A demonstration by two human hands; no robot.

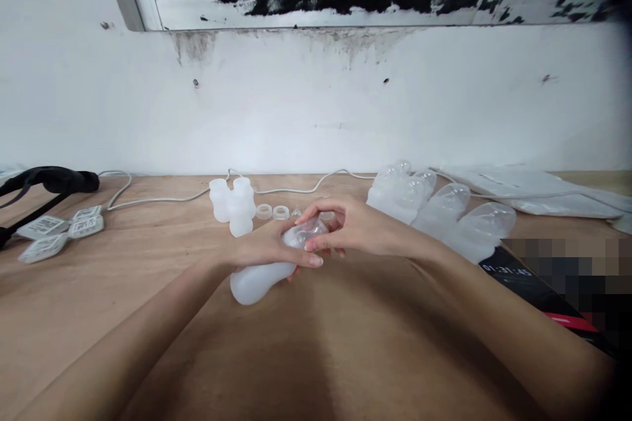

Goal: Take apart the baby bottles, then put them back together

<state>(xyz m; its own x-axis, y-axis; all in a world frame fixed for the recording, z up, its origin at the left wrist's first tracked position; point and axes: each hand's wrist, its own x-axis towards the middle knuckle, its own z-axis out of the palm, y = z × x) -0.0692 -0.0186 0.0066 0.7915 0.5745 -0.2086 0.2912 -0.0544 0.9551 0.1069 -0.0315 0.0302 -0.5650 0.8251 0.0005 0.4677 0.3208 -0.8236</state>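
Left hand (264, 245) and right hand (344, 226) hold a bottle (257, 281).

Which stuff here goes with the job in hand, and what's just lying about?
Likely the job:
held bottle, frosted bottle bodies, clear rings, dome-topped bottles

Likely just lying about:
white cable, black strap-like item, white square pieces, plastic bag, black timer display

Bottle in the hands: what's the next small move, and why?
Probably press the clear cap snugly onto the bottle with the right hand while the left hand steadies it: the right hand is on the cap at the bottle's end, and the other bottles at right wear similar caps.
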